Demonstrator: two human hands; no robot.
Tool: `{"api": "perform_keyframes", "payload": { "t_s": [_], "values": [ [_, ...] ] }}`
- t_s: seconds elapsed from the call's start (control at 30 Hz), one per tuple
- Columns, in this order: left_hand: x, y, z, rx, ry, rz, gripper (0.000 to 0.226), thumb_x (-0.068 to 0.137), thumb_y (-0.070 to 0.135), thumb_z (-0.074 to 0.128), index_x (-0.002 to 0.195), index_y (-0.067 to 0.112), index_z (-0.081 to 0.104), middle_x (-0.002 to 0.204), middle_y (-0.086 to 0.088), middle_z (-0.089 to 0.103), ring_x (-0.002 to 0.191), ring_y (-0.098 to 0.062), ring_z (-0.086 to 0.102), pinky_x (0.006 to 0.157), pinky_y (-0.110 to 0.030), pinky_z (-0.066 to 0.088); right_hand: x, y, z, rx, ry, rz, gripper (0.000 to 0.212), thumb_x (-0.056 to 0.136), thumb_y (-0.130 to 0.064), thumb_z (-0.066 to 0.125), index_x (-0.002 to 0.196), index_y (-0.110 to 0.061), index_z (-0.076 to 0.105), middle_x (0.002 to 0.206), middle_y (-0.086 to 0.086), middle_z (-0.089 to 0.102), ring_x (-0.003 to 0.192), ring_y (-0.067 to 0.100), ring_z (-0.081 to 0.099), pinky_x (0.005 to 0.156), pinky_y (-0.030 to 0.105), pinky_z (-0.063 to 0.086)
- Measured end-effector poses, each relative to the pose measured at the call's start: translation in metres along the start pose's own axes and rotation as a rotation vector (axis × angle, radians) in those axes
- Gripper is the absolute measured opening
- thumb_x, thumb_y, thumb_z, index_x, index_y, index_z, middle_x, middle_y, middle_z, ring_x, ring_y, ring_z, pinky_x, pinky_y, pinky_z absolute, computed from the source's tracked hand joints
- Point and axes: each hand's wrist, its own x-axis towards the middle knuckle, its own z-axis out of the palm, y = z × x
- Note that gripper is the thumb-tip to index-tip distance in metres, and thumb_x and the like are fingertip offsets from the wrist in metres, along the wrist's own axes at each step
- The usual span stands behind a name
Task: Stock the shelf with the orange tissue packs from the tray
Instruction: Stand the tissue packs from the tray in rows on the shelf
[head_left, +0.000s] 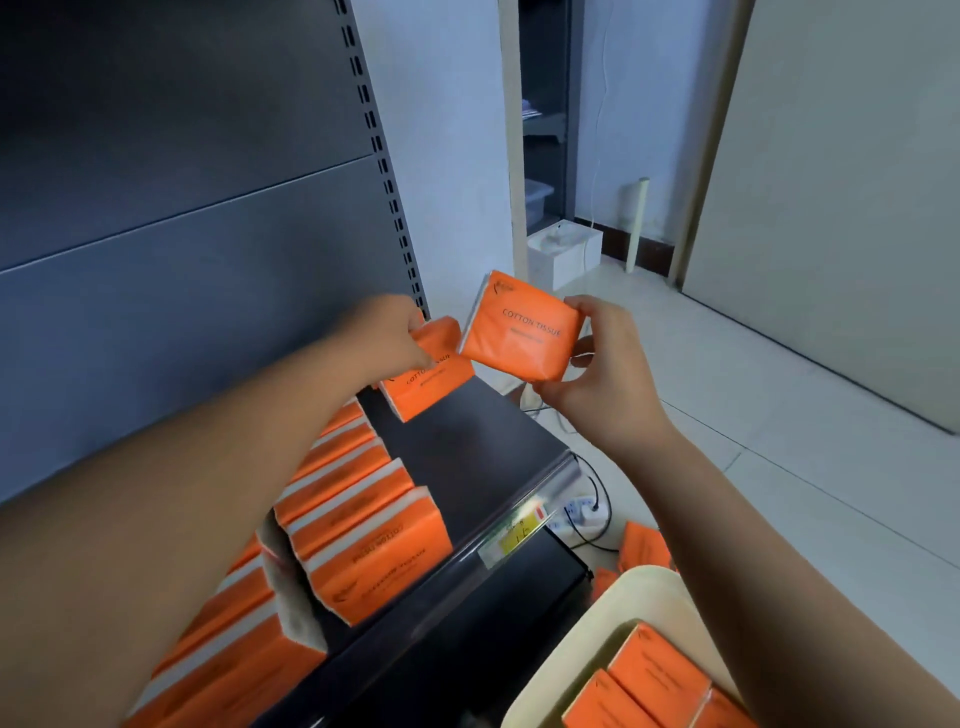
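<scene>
My left hand (396, 332) grips an orange tissue pack (431, 376) at the far end of the dark shelf (483, 441), just above the shelf board. My right hand (597, 374) holds a second orange pack (519, 332) upright in the air to the right of it, beyond the shelf's end. Several orange packs (358, 514) stand in rows on the shelf under my left forearm. A cream tray (618, 603) at the bottom right holds more orange packs (654, 680).
The grey shelf back panel (182, 208) rises to the left with a slotted upright (384, 171). A price-label strip (514, 535) runs along the shelf front. On the tiled floor lie a power strip with cables (587, 512), loose orange packs (644, 545) and a white box (563, 249).
</scene>
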Motion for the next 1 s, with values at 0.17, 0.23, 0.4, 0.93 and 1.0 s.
{"api": "perform_keyframes", "payload": {
  "t_s": [0.17, 0.23, 0.4, 0.93, 1.0],
  "values": [
    [0.028, -0.014, 0.02, 0.372, 0.096, -0.01, 0.032, 0.077, 0.041, 0.077, 0.093, 0.024, 0.055, 0.102, -0.001, 0.067, 0.103, -0.028, 0.062, 0.081, -0.036, 0.038, 0.006, 0.027, 0.022, -0.023, -0.069, -0.044, 0.079, 0.064, -0.005, 0.086, 0.131, -0.025, 0.05, 0.12, -0.012, 0.045, 0.098, 0.005, 0.053, 0.078, 0.004, 0.041],
    [0.036, -0.019, 0.027, 0.468, 0.134, -0.001, 0.031, 0.079, 0.04, 0.076, 0.094, 0.028, 0.052, 0.108, -0.003, 0.067, 0.109, -0.029, 0.059, 0.078, -0.037, 0.034, 0.009, 0.034, 0.031, -0.03, -0.082, -0.047, 0.075, 0.067, -0.007, 0.086, 0.131, -0.023, 0.05, 0.12, -0.011, 0.046, 0.097, 0.004, 0.053, 0.079, 0.003, 0.041],
    [0.049, -0.028, 0.037, 0.534, 0.187, 0.016, 0.043, 0.083, 0.039, 0.074, 0.118, 0.02, 0.059, 0.119, -0.006, 0.064, 0.114, -0.032, 0.057, 0.078, -0.038, 0.035, 0.017, 0.045, 0.053, -0.048, -0.089, -0.063, 0.072, 0.071, -0.006, 0.082, 0.134, -0.02, 0.051, 0.124, -0.014, 0.045, 0.1, 0.005, 0.054, 0.081, 0.004, 0.04],
    [0.04, -0.046, 0.029, 0.334, 0.108, 0.051, 0.025, 0.082, 0.004, 0.062, 0.104, 0.012, 0.055, 0.111, -0.007, 0.055, 0.101, -0.03, 0.057, 0.079, -0.042, 0.051, 0.037, 0.048, 0.101, -0.166, -0.255, -0.262, 0.057, 0.079, -0.006, 0.07, 0.13, -0.025, 0.053, 0.139, -0.007, 0.046, 0.114, 0.02, 0.058, 0.088, 0.043, 0.056],
    [0.039, -0.048, 0.026, 0.26, 0.085, 0.018, 0.028, 0.082, 0.001, 0.061, 0.108, 0.011, 0.062, 0.111, -0.009, 0.057, 0.099, -0.03, 0.059, 0.084, -0.048, 0.055, 0.037, 0.049, 0.105, -0.204, -0.293, -0.237, 0.056, 0.083, -0.009, 0.064, 0.132, -0.029, 0.05, 0.142, -0.008, 0.042, 0.111, 0.023, 0.06, 0.088, 0.043, 0.055]
  ]
}}
